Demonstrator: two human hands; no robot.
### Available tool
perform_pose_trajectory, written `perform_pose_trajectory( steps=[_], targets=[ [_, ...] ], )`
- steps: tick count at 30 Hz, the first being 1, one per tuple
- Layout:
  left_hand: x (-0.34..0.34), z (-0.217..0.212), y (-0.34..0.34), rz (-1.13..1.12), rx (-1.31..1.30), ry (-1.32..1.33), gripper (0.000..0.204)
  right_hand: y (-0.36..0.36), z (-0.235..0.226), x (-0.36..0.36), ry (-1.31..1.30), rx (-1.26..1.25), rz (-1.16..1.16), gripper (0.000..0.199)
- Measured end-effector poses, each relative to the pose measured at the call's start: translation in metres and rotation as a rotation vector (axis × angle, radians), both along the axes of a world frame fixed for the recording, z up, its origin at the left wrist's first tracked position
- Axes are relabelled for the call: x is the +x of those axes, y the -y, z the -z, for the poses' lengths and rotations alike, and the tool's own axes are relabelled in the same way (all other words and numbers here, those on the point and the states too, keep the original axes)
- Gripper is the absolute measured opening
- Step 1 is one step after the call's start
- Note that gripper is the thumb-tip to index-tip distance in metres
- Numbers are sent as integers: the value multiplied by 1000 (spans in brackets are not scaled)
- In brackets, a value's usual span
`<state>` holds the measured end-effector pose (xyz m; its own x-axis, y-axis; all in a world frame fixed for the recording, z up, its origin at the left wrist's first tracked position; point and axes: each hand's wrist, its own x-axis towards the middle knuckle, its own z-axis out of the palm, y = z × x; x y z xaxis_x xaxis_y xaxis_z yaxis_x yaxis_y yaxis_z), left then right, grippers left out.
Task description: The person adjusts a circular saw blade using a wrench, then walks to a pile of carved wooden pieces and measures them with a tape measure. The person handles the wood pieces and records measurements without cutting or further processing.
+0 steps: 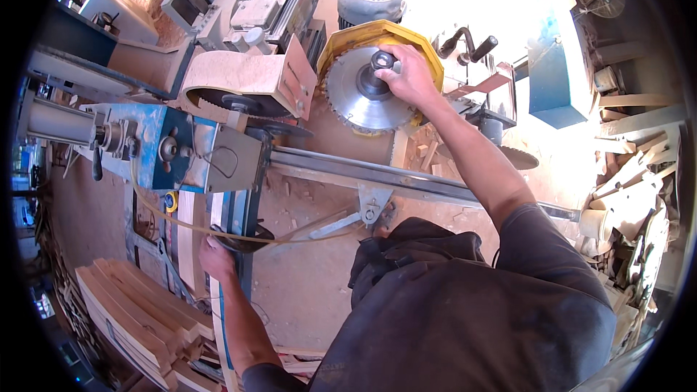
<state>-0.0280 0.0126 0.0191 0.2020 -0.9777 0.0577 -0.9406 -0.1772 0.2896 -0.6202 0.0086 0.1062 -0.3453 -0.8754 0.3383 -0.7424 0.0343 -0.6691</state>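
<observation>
Far left, low down, a stack of cut wooden slats point(134, 312) is lying beside the machine, pale and dusty. Just right of it the left hand point(215, 255) is closing on a dark handwheel point(243, 238) at the near edge of the counter point(305, 297) — fingers wrapped together around its rim, knuckles up, forearm running in from below. Above that hand the blue-grey carriage point(185, 149) is sitting on a long steel rail point(377, 178) that is crossing the sawdust-covered surface toward the right. Moving right, the circular saw blade point(363, 91) is standing exposed in front of its yellow guard point(377, 36): a bright steel disc, toothed all round, slightly dulled with dust, with a dark hub nut at its centre. The right hand point(408, 72) is resting on that hub, fingers clamped over the nut or a socket on it — I cannot tell which, since the palm is covering part of it. My reading: the blade fastening is being worked while the other hand is bracing the machine, and the step is looking early to midway. The next move is likely calling for a firm twist at the hub with knuckles kept off the teeth. Further right, offcuts point(632, 174) are lying piled.
</observation>
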Motion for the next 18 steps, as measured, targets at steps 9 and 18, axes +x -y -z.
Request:
perform_pose_trajectory(
  steps=[9,18],
  targets=[
    [-2,-1,-1,-6,23,29,52,1,-1,9,22,112,127,66],
    [3,3,0,41,4,81,49,-69,10,18,538,112,176,77]
  ],
)
